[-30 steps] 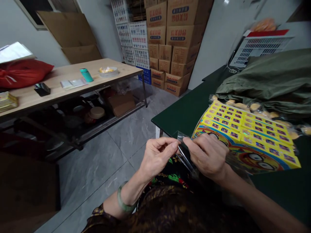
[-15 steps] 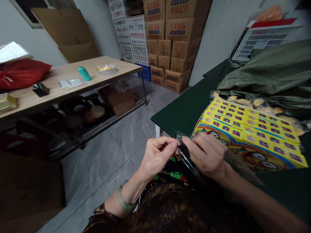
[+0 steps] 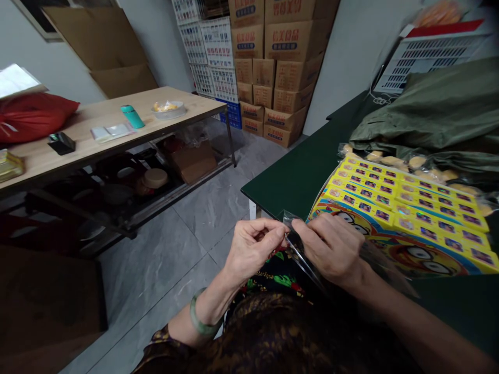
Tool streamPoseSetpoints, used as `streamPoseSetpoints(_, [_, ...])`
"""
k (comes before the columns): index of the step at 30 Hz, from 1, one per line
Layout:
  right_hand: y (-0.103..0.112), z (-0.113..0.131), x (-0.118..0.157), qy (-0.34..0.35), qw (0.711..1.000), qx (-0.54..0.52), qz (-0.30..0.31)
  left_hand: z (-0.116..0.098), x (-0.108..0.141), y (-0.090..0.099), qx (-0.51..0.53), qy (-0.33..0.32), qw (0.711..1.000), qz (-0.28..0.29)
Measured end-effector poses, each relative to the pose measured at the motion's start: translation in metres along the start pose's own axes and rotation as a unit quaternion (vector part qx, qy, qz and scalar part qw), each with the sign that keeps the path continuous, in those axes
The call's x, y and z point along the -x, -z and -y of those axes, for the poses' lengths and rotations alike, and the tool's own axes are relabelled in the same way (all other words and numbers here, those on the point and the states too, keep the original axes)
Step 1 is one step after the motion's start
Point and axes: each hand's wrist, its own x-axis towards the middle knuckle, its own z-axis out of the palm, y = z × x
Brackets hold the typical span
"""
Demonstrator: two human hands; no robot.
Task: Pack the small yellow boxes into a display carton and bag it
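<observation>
A clear plastic bag is stretched between my hands, just above my lap. Thumb and forefinger of my left hand pinch its edge; a jade-coloured bangle circles that wrist. My right hand is closed on the same bag, with its thumb and fingers pressed together and a transparent part trailing below the forearm. Beside my right hand, a box of small yellow packs with cartoon faces on its front stands on the dark green table. Behind the box lie several wrapped pale yellow pieces.
A green cloth and a white crate are on the table's far part. To the left, a wooden table bears a red bag, a teal bottle and a round dish. Cartons are stacked behind.
The view has shifted slightly, so the background sits a little differently. Both hands keep their pinch on the plastic bag in nearly the same place.
</observation>
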Motion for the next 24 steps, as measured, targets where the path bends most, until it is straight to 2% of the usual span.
streamPoseSetpoints(12, [0.0020, 0.0002, 0.0023, -0.005, 1.000, -0.006, 0.002, 0.0037, -0.0003, 0.0022, 0.014, -0.013, 1.000, 0.014])
streamPoseSetpoints(24, [-0.0007, 0.0029, 0.0046, -0.010, 1.000, -0.015, 0.018, 0.0013, -0.0013, -0.0003, -0.009, -0.004, 1.000, -0.003])
